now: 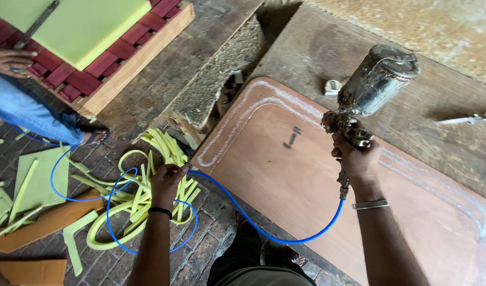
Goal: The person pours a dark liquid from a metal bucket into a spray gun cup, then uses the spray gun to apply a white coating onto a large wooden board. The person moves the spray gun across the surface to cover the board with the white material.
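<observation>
Presently, right hand fingers grip the grimy metal spray gun above the rounded plywood panel; left hand pinches the blue air hose clear at centre frame.

Blue hose and yellow foam strips are crowding the floor at left; the brown board is lying open beside them.

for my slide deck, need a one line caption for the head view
Right hand aims a spray gun over a plywood panel; left hand holds its blue hose.
</observation>
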